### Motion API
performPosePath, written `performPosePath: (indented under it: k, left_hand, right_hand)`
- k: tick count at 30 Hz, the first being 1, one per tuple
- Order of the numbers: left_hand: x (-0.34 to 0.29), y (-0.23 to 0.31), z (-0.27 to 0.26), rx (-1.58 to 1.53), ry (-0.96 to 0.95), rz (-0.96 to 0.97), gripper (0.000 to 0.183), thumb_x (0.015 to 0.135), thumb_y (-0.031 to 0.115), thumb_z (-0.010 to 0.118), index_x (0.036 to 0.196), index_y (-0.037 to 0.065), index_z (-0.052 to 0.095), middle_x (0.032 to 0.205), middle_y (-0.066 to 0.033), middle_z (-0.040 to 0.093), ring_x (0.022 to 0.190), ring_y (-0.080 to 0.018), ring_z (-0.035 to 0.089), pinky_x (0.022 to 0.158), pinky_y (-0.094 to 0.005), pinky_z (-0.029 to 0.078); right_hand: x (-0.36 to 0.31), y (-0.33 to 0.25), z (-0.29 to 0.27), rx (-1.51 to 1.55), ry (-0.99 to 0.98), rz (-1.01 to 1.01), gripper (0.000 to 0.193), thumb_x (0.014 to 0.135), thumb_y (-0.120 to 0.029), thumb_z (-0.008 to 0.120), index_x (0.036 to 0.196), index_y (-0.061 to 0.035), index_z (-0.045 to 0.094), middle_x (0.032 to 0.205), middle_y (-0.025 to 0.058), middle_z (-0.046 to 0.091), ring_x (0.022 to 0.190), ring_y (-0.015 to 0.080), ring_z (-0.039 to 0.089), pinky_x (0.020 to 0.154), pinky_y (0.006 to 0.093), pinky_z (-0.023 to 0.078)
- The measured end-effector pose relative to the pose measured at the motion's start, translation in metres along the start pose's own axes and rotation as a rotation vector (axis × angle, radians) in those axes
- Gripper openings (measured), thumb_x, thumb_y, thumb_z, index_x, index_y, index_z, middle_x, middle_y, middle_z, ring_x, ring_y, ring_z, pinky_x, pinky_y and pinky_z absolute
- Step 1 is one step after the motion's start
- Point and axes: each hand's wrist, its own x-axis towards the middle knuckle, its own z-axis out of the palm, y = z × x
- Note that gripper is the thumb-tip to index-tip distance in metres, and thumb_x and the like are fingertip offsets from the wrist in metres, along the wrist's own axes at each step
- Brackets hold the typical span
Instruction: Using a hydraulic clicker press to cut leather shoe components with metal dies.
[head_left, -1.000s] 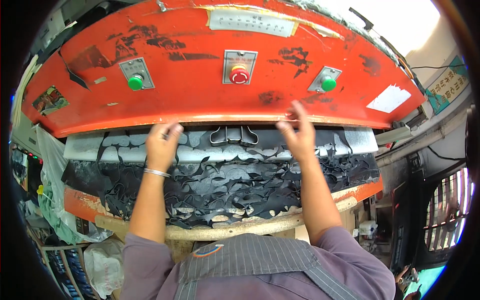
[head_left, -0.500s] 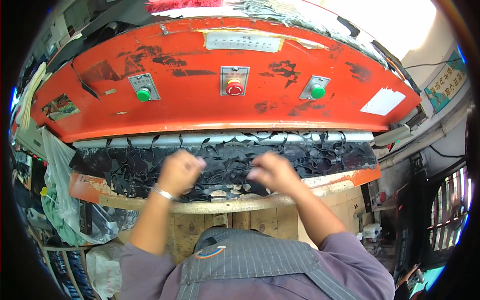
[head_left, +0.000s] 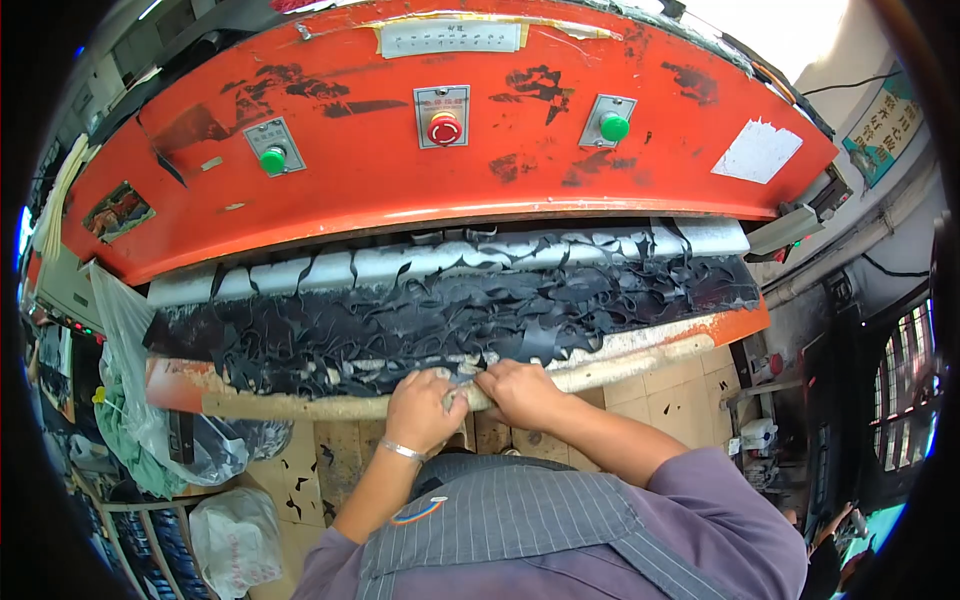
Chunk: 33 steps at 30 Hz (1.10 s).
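Black strips of thin sheet scrap (head_left: 480,310), curled and tangled, cover the dark bed of a red machine (head_left: 350,200). At the bed's front edge my left hand (head_left: 425,408) is closed, its fingers curled at the worn pale edge strip (head_left: 640,365). Close beside it, my right hand (head_left: 522,393) is also closed, fingertips turned in toward the left ones by the scrap. What the fingers hold, if anything, is hidden. A silver bracelet (head_left: 403,451) circles my left wrist.
Two green buttons (head_left: 273,160) and a red stop button (head_left: 444,127) sit on the machine's front panel. A pale metal bar (head_left: 330,268) runs behind the scrap. Clear plastic bags (head_left: 125,340) hang at left; a white bag (head_left: 235,540) stands on the floor.
Both hands have come down and closer together, from above the scrap to the front edge. The view has shifted, showing more of the metal bar.
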Motion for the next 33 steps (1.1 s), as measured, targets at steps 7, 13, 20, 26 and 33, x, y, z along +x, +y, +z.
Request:
performPosePath:
  k: [7,13,20,26,33]
  left_hand:
    - [0.101,0.004,-0.004,-0.038,-0.444,0.044,0.029,0.082,0.034,0.062,0.091,0.008,0.07,0.097,-0.0103,0.066,0.094,-0.0301,0.061,0.085,-0.04,0.048]
    - [0.129,-0.026,0.051,0.188,-0.676,0.283,0.064,0.089,0.044,0.054,0.143,0.012,0.04,0.149,-0.015,0.035,0.14,-0.033,0.026,0.114,-0.052,0.019]
    - [0.168,-0.036,0.0,-0.404,-0.425,-0.005,0.032,0.084,0.022,0.066,0.108,0.002,0.066,0.116,-0.0176,0.064,0.109,-0.0327,0.059,0.095,-0.038,0.045]
    - [0.214,-0.057,0.053,-0.312,0.035,-0.187,0.052,0.08,0.011,0.058,0.13,-0.002,0.047,0.118,-0.0189,0.062,0.113,-0.0328,0.057,0.099,-0.0407,0.041]
    - [0.229,-0.058,0.11,-0.052,0.057,-0.309,0.076,0.078,0.009,0.05,0.145,-0.008,0.019,0.137,-0.0194,0.05,0.132,-0.0294,0.042,0.115,-0.0463,0.018]
  right_hand:
    - [0.144,0.074,-0.057,-0.033,0.202,-0.191,0.018,0.08,-0.019,0.064,0.092,-0.0069,0.062,0.085,0.012,0.064,0.081,0.0326,0.063,0.067,0.0452,0.051]
    - [0.277,0.108,-0.035,-0.284,-0.014,-0.461,0.016,0.08,-0.018,0.056,0.088,-0.012,0.068,0.092,0.0075,0.067,0.09,0.0268,0.065,0.076,0.0384,0.048]
    - [0.26,0.177,-0.094,-0.2,0.226,-0.081,0.016,0.077,-0.017,0.058,0.085,-0.0062,0.068,0.084,0.0136,0.07,0.084,0.0305,0.068,0.073,0.044,0.054]
    - [0.188,0.245,-0.093,0.384,0.215,0.765,0.029,0.068,-0.025,0.068,0.077,0.0026,0.067,0.065,0.0163,0.067,0.061,0.027,0.069,0.065,0.0358,0.055]
    - [0.139,0.212,-0.054,0.776,0.435,0.951,0.049,0.075,-0.028,0.075,0.106,0.0046,0.058,0.097,0.0215,0.068,0.081,0.0295,0.071,0.066,0.0379,0.056]
